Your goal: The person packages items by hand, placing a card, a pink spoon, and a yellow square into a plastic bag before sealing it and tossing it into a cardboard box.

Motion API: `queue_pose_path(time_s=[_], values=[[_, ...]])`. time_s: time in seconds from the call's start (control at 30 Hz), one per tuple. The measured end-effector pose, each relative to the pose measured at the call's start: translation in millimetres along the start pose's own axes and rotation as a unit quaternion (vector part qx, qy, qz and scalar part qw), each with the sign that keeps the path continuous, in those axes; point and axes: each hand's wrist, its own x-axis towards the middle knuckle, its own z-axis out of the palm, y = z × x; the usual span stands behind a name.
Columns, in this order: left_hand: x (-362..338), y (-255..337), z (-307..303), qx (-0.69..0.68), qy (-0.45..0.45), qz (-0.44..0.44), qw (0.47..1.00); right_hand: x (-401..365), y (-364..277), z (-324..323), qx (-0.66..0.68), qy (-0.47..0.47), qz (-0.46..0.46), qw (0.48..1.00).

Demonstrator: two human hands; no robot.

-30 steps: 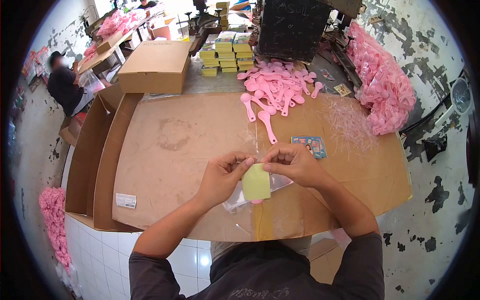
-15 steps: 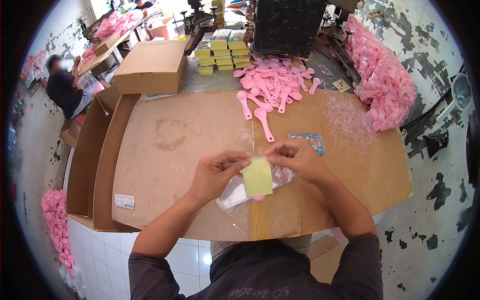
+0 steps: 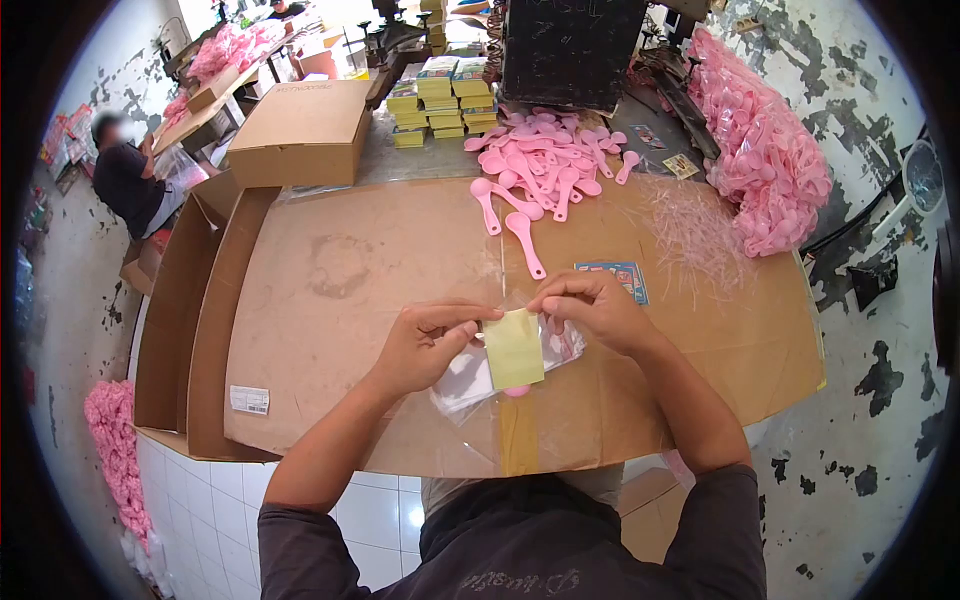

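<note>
Card & hands, seen from above. The pale-yellow rectangular paper card [image 3: 514, 348] is btw. the 2 hands, near the front edge of the brown cardboard sheet [image 3: 370, 250], over clear flat plastic bags [image 3: 465, 385]. A rounded pink plastic end [image 3: 517, 391] shows just below its near edge. R hand [image 3: 595, 312]: thumb & index tips clamped at the card's far R corner. L hand [image 3: 430, 345]: index tip at the far L corner, thumb tip slightly apart from it; can't tell if anything is gripped btw. them.

Beyond the hands: 1 pink plastic spoon [image 3: 524, 243], w/ a heap of pink spoons [image 3: 540, 155] behind. Near R hand: blue printed cards [image 3: 628, 280]; farther R, a tangle of thin pink strips [image 3: 700, 240]. At back: stacks of yellow-edged cards [image 3: 440, 95] and, to their L, a closed brown cardboard box [image 3: 300, 125].
</note>
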Motion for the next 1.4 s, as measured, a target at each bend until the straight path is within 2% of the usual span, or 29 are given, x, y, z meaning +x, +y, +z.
queue_pose_path(time_s=[0.2,0.3,0.43,0.53,0.63,0.73,0.8,0.9,0.93,1.0,1.07,1.1,1.13,1.17,1.23,1.33,1.37,1.4], values=[[1,-6,4,-0.006,0.017,-0.1,0.995,1,7,5,0.046,-0.012,-0.012,0.999],[2,-4,4,-0.005,0.011,-0.118,0.993,2,8,4,0.046,-0.018,-0.005,0.999],[2,-5,2,0.002,0.011,-0.114,0.993,3,10,4,0.061,-0.021,-0.01,0.998],[2,-4,1,-0.006,0.021,-0.111,0.994,-1,-4,17,0.052,0.025,-0.042,0.997],[2,-5,-3,-0.015,0.028,-0.085,0.996,-6,-8,20,0.0,-0.046,0.003,0.999],[2,6,2,-0.077,0.058,-0.038,0.995,-1,4,14,-0.002,-0.059,-0.02,0.998],[2,15,15,-0.136,0.1,0.002,0.986,-1,-4,15,0.012,-0.039,-0.026,0.999],[-3,12,8,-0.097,0.019,-0.055,0.994,-1,-19,21,0.051,-0.009,-0.05,0.997],[-3,15,3,-0.085,0.02,-0.065,0.994,-2,-23,21,0.067,0.003,-0.06,0.996],[-3,23,-18,-0.058,0.02,-0.085,0.995,-1,-32,6,-0.063,0.065,-0.063,0.994],[-5,18,-48,-0.064,0.159,-0.015,0.985,-5,-36,-17,-0.216,0.119,-0.066,0.967],[-4,31,-54,-0.112,0.248,0.093,0.958,-9,-35,-32,-0.302,0.141,-0.069,0.94],[-3,33,-68,-0.124,0.357,0.148,0.914,-12,-33,-46,-0.387,0.163,-0.073,0.905],[-3,37,-81,-0.16,0.432,0.193,0.866,-17,-25,-57,-0.413,0.173,-0.087,0.89],[5,69,-63,-0.246,0.453,0.224,0.827,-24,-9,-72,-0.464,0.191,-0.111,0.858],[5,22,-58,-0.146,0.305,0.12,0.933,-38,-5,-78,-0.525,0.142,-0.077,0.836],[6,8,-48,0.024,0.256,0.056,0.965,-40,0,-81,-0.522,0.137,-0.08,0.838],[9,0,-31,0.195,0.196,-0.01,0.961,-40,8,-83,-0.519,0.134,-0.084,0.84]])
